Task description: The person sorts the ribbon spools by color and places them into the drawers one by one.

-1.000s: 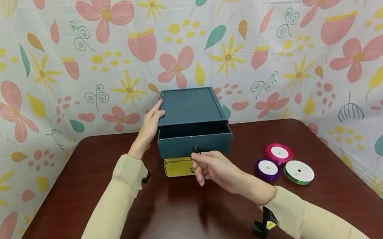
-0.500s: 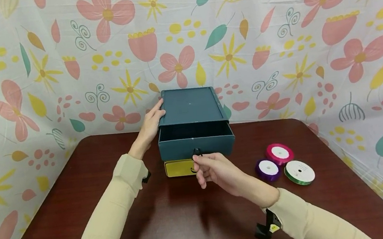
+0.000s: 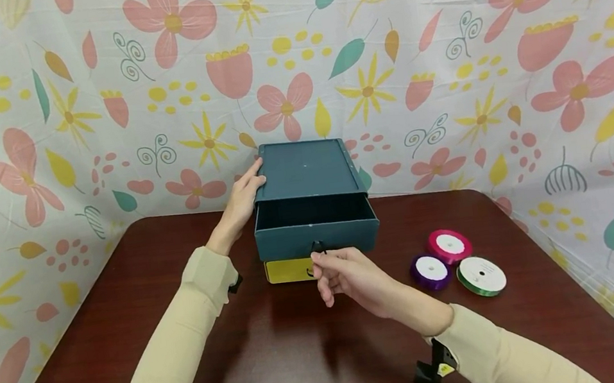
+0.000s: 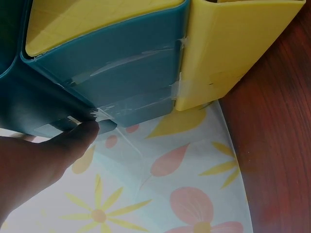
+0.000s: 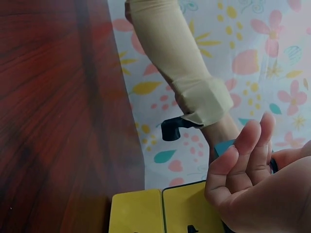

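A small dark teal drawer unit stands at the back of the table, its top drawer pulled part way out. No contents show in the visible part of that drawer. My right hand pinches the black pull on the drawer front between thumb and forefinger, the other fingers loosely bent. Along the unit's upper left edge rests my left hand, its fingers stretched out. The left wrist view shows the thumb against the teal casing. A yellow drawer front sits below the pulled-out drawer, partly hidden by my right hand.
Three ribbon spools lie on the table to the right: magenta, purple and green. A flower-patterned cloth hangs behind the dark wooden table. Clear tape crosses the unit's side.
The top drawer has slid slightly farther out toward me. My right hand has moved with it, a little down and to the right. The left hand has stayed in place.
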Motion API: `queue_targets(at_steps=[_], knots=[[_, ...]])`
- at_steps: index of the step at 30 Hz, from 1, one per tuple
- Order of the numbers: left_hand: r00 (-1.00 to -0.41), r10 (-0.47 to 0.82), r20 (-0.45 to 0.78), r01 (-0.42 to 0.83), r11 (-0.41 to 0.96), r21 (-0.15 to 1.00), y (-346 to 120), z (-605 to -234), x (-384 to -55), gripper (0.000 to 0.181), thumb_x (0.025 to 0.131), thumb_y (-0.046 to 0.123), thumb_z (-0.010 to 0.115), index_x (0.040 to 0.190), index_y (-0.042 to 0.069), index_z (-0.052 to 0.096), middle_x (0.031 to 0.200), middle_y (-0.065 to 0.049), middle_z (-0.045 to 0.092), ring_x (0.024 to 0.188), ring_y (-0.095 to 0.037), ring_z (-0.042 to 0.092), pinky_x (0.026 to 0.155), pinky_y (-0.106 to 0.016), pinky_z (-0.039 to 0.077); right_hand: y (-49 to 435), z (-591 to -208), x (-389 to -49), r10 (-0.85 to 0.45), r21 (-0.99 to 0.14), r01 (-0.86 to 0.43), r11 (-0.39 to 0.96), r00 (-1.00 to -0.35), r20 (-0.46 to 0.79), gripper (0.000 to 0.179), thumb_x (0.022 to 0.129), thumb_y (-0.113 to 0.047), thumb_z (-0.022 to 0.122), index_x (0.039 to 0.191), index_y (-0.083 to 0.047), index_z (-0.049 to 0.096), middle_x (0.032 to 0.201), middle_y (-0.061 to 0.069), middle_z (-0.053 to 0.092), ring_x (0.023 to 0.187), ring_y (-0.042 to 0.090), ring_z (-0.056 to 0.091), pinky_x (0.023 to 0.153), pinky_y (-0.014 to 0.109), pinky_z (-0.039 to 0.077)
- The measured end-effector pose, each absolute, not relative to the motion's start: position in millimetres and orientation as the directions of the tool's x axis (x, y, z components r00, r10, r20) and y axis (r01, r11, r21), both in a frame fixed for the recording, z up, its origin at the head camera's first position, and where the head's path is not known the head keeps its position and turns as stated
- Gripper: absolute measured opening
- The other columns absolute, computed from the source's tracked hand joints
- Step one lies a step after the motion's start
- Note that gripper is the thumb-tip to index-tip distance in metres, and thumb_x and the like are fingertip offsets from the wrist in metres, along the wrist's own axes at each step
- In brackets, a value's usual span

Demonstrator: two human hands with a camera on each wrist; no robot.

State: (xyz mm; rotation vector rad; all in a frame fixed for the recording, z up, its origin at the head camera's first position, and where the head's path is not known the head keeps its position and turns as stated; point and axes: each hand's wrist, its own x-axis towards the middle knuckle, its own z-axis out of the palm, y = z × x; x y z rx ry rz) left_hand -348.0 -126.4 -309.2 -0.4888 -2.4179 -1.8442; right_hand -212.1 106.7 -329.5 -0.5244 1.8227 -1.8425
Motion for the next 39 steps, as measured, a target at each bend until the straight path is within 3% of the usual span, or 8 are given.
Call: queue_targets(at_steps=[13,23,39], knots=[[-0.957,0.208,0.201,0.248,0.233,0.940,-126.1,-306.0,-347.5,0.053,0.104,0.032,0.034,0.155,0.029,0.020,0.162,0.007,0.015,0.151,-0.015,0.013,0.122,-0.042,0.018,107.9,-328.2,-205.3,-0.619,-0.999,0.050,0.022,-0.784,-0.053,0.036,0.102,-0.035,0.045,0.082,-0.008,0.057,0.059,-0.003,0.061,0.057,0.012,0.058,0.070,0.028,0.052],[-0.959,0.218,0.183,0.237,0.257,0.937,-122.4,-283.4,-320.7,0.053,0.104,0.023,0.033,0.156,0.022,0.019,0.163,-0.002,0.014,0.151,-0.021,0.014,0.122,-0.043,0.018,109.6,-327.4,-202.1,-0.617,-0.998,0.048,0.046,-0.784,-0.066,0.036,0.102,-0.035,0.046,0.081,-0.008,0.057,0.058,-0.003,0.061,0.056,0.012,0.058,0.070,0.029,0.052],[-0.958,0.220,0.186,0.240,0.252,0.938,-123.7,-290.6,-331.7,0.054,0.104,0.024,0.034,0.156,0.022,0.019,0.163,-0.001,0.014,0.151,-0.020,0.014,0.122,-0.042,0.019,112.9,-327.2,-198.2,-0.657,-0.999,0.032,0.034,-0.753,-0.046,0.035,0.102,-0.033,0.045,0.081,-0.009,0.059,0.059,-0.002,0.063,0.058,0.011,0.060,0.070,0.028,0.051]])
